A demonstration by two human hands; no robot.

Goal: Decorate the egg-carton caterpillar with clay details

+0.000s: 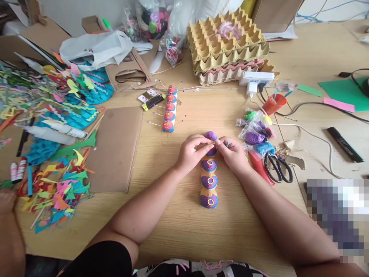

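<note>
A strip of egg-tray cups lies lengthwise in front of me, its bumps covered in purple and blue clay. Yellow rings sit on several of the nearer bumps. Over the far end, my left hand pinches a thin yellow clay strand between thumb and finger. Meeting it there, my right hand has its fingertips closed on the same strand. A blue stick tip pokes out from the right hand; the rest of it is hidden. Farther back stands a finished-looking red and blue caterpillar with pins along its sides.
Stacked egg trays and a power strip stand at the back. Right of my hands are bagged clay, an orange cup and scissors. Cardboard and paper scraps lie left, near another person's arm.
</note>
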